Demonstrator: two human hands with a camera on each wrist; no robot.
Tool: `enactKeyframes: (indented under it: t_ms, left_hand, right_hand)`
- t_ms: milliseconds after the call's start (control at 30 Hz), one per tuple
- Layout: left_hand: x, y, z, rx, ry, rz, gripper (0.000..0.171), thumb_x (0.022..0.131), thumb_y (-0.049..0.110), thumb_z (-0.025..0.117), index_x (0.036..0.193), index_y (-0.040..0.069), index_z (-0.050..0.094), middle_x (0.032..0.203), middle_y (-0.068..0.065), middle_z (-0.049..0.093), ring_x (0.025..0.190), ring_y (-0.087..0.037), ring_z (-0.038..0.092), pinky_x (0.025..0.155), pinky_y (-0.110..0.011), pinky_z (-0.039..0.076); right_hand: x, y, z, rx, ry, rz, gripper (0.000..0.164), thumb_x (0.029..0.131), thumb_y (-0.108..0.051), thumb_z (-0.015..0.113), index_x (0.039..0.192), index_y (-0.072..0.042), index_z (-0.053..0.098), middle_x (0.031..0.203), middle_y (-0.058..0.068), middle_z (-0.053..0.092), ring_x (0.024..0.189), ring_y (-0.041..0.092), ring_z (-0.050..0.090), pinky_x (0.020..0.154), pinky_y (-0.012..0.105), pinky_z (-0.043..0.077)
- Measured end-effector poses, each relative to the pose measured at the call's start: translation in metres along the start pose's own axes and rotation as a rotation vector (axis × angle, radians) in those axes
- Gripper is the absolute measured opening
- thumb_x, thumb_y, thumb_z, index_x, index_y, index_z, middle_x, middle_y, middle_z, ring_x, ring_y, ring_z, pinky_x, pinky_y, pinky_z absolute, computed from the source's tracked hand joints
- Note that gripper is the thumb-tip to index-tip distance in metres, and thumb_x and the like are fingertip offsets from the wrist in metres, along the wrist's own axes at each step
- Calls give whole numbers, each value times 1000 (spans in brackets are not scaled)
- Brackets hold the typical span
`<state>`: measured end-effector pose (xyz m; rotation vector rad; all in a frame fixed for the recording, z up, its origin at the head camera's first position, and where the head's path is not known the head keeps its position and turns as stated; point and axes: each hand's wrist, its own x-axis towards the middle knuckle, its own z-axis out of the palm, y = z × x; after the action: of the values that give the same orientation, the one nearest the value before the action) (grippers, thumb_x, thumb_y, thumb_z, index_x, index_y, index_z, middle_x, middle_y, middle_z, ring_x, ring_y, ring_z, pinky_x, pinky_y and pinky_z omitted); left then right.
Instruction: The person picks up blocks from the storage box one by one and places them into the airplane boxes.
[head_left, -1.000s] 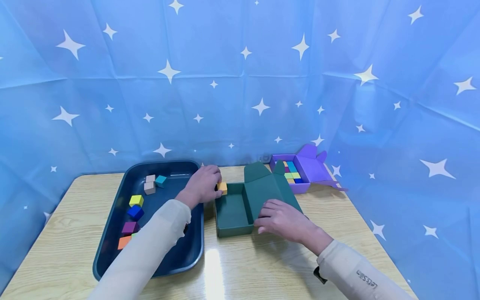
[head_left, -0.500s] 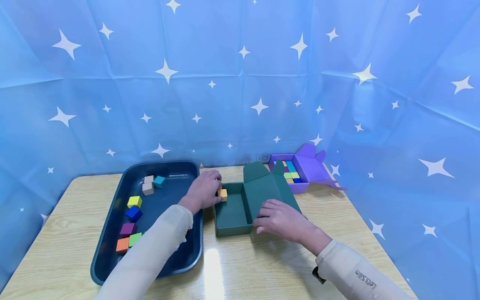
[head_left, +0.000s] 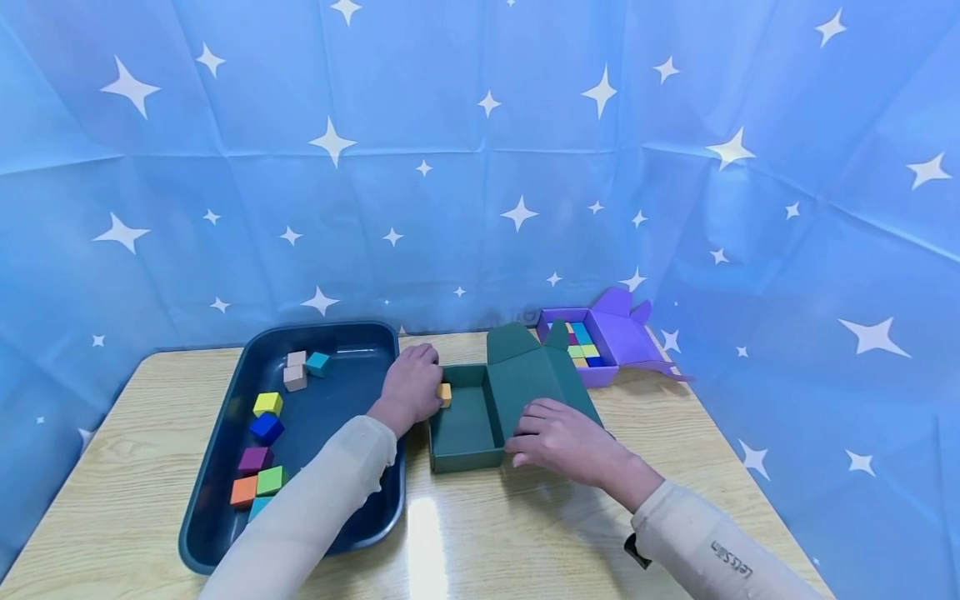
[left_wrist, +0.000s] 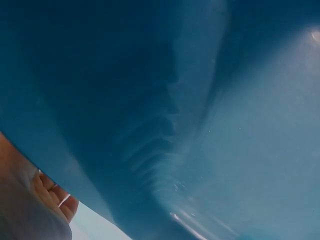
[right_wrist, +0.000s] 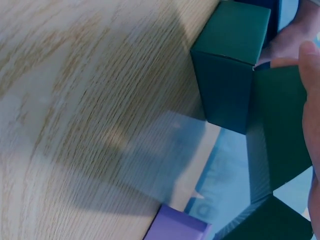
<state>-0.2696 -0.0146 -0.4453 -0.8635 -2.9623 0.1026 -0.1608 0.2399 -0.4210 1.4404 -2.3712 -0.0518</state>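
In the head view an orange-yellow cube (head_left: pixel 445 395) is at the left inner side of the open green box (head_left: pixel 467 461). My left hand (head_left: pixel 411 387) pinches the cube from the left, its fingertips partly hidden behind the hand. The left wrist view catches only part of this hand (left_wrist: pixel 37 200) past the tray's wall. My right hand (head_left: pixel 558 439) grips the green box with bent fingers at its near right corner, where the raised lid (head_left: pixel 534 379) joins. In the right wrist view the fingers (right_wrist: pixel 311 70) lie along the lid's green cardboard.
A dark blue tray (head_left: pixel 397 500) on the left holds loose cubes, among them yellow (head_left: pixel 267 404), blue (head_left: pixel 267 427), purple (head_left: pixel 256 461), orange (head_left: pixel 243 492) and green (head_left: pixel 271 481). At the back right stands an open purple box (head_left: pixel 602 377) filled with coloured cubes. A starry blue curtain (head_left: pixel 450 208) surrounds the table.
My left hand has moved slightly nearer, carrying the cube down along the green box's left side. More cubes in the tray now show beside the left sleeve. The right hand stays in place.
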Motion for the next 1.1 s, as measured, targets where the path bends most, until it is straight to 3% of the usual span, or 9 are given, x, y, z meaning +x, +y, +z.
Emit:
enactKeyframes:
  t_ms: [333, 500, 633, 800, 900, 1100]
  left_hand:
    - [-3, 0, -4, 23, 9, -2, 31, 86, 33, 70, 104, 8, 73, 121, -6, 60, 122, -23, 46, 114, -37, 36]
    - [-5, -10, -8, -123, 78, 11, 29, 87, 37, 71, 102, 12, 73, 118, -6, 63, 123, -24, 50, 115, -41, 37]
    - [-11, -34, -17, -228, 163, -14, 30, 88, 36, 71, 109, 15, 71, 126, -6, 64, 131, -26, 49, 116, -46, 36]
    - [-29, -75, -23, -184, 235, -97, 37, 88, 34, 70, 117, 11, 68, 129, -10, 62, 130, -30, 50, 114, -49, 37]
    - [-42, -98, -22, -151, 232, -161, 41, 88, 33, 70, 120, 7, 66, 128, -14, 61, 127, -33, 51, 113, -50, 38]
    - [-69, -137, -24, -128, 142, -244, 41, 88, 29, 70, 118, 1, 65, 121, -19, 60, 119, -37, 50, 109, -54, 39]
  right_hand:
    - [2, 0, 3, 13, 9, 2, 30, 98, -42, 52, 99, -23, 75, 90, -12, 71, 88, 8, 62, 95, 29, 52]
    - [2, 1, 2, 13, 8, 0, 29, 98, -42, 52, 99, -23, 74, 90, -12, 71, 89, 8, 63, 95, 30, 52]
    - [1, 2, 1, 15, 7, 3, 30, 98, -42, 52, 98, -23, 74, 90, -11, 71, 89, 9, 63, 95, 31, 52]
    - [0, 2, 2, 15, 6, 2, 30, 98, -42, 51, 98, -23, 74, 91, -11, 71, 89, 9, 63, 95, 31, 53]
    - [-1, 3, 2, 13, 6, 2, 30, 98, -42, 52, 98, -23, 75, 91, -11, 71, 90, 9, 63, 94, 31, 53]
    - [-1, 2, 2, 10, -1, 8, 30, 98, -43, 52, 100, -24, 75, 92, -12, 71, 91, 9, 63, 95, 31, 53]
